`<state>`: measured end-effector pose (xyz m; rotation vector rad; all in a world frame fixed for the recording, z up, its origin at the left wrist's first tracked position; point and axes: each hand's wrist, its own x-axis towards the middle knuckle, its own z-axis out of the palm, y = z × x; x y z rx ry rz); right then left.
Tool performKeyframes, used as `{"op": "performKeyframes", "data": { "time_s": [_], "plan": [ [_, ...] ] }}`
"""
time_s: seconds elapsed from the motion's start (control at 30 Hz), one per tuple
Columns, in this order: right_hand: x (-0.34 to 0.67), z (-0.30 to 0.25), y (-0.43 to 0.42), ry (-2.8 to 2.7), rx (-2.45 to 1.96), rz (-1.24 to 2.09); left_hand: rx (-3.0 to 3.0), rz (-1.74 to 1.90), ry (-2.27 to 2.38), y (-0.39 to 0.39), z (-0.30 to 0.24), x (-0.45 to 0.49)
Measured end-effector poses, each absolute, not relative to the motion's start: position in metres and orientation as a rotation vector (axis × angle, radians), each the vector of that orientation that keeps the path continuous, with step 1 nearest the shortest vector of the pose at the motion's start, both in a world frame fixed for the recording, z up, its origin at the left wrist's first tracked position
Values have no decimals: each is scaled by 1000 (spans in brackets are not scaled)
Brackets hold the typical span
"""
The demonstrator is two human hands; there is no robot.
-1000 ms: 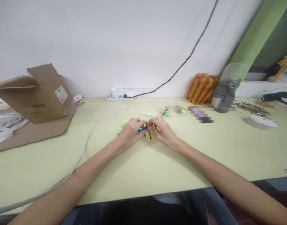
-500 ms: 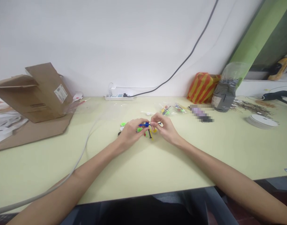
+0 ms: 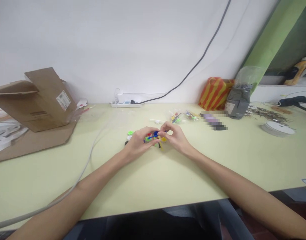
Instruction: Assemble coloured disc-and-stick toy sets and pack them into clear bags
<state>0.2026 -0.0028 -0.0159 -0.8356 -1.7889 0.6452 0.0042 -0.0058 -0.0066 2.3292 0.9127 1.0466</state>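
Note:
A small blue plastic piece with a thin shaft (image 3: 154,134) is pinched between the thumb and fingers of my right hand (image 3: 176,137), above the table. My left hand (image 3: 139,141) curves around the piece's left side. Its thumb and index finger are spread, and the index fingertip is close to the blue piece; whether it touches is unclear. Below and behind my hands lie small colourful plastic parts, among them a green round part (image 3: 130,133), a yellow part (image 3: 163,139) and a black stick (image 3: 159,145). My fingers partly hide this pile.
Clear bags of similar parts (image 3: 176,117) lie behind my hands. A power strip (image 3: 125,104) sits against the wall. An opened cardboard box (image 3: 43,110) stands left; a grey cable (image 3: 89,160) crosses my left forearm. At right are a striped bag (image 3: 215,94) and a white spool (image 3: 277,129).
The blue piece has tilted, its left end now lower. My left thumb and index finger have parted more around it. My right hand keeps its pinch.

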Motion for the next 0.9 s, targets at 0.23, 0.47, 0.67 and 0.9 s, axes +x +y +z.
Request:
{"op": "performKeyframes", "data": {
  "time_s": [0.23,0.47,0.67,0.9],
  "plan": [
    [202,-13,-5,-1820,-804,455,2364,1134,903,-10,-3,7],
    [202,-12,-9,-1895,-788,242,2679,1132,996,-7,1,4],
    [203,-13,-10,-2013,-725,197,2698,1171,1021,-2,-5,1],
    [201,-18,-7,-2086,-751,152,2591,1149,1050,1,-12,-2]
  ]
}}
